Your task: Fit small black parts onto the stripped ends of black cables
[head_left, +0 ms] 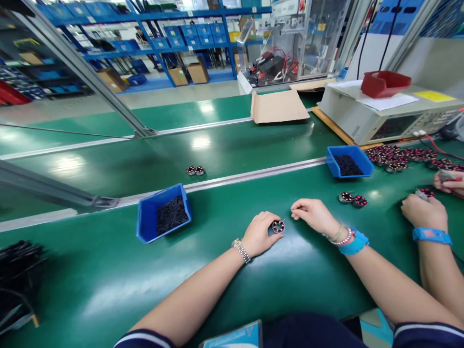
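Between the thumb and fingers of my left hand (258,235) is a small motor stator (278,227), a ring with copper-coloured windings, held on or just above the green worktop. A thin wire end sticks up from its far side. To the right of it, my right hand (312,215) is apart from the stator, its thumb and fingertips pinched together. Whatever may be in that pinch is too small to make out. Two more stators (346,197) lie beyond my right wrist. A blue bin (144,220) of short black tube pieces (172,215) stands left of my left hand.
A second blue bin (353,172) of black pieces stands at the right, beside many piled stators (395,157). A co-worker's hands (426,212) work at the far right. Two stators (195,170) rest beyond the metal rail (246,180). Black cables (20,270) lie left.
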`<state>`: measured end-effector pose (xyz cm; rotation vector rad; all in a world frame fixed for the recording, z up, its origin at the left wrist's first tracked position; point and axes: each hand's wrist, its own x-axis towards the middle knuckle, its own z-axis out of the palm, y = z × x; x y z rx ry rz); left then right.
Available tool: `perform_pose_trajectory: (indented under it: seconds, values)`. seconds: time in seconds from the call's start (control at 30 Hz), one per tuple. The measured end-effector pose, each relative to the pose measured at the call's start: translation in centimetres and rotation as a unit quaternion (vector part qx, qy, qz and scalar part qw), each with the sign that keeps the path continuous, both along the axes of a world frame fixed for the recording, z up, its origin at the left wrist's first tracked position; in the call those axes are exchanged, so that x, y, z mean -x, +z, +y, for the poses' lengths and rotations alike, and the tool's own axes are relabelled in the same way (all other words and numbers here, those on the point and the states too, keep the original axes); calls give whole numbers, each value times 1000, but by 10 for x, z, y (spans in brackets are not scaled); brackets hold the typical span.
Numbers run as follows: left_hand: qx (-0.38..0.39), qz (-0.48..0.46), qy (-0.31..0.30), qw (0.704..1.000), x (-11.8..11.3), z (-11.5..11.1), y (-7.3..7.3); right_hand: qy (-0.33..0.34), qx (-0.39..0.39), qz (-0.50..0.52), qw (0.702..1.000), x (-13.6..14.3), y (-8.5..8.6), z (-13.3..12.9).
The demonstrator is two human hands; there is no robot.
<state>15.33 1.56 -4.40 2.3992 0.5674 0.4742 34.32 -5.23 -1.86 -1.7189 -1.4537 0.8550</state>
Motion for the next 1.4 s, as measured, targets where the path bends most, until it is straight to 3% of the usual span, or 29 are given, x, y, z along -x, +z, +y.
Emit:
perform_pose_trajectory:
  seconds: [0.07,0.17,0.8,1.13,1.4]
  values:
    - [-5,2,15,1000,-1,-1,-1,-42,33,148,988,7,-2,0]
    - [-13,4,18,1000,-2,-1,-2,-80,55,226,969,19,-6,2]
    - [-12,1,11,1000,-1,0,-2,-62,84,212,972,27,-8,3]
    - [68,-8,38,997,0,3,5,40,109,25,993,12,-4,-2]
    - [89,-16,28,996,1,4,6,94,-48,-138,985,20,-9,-1]
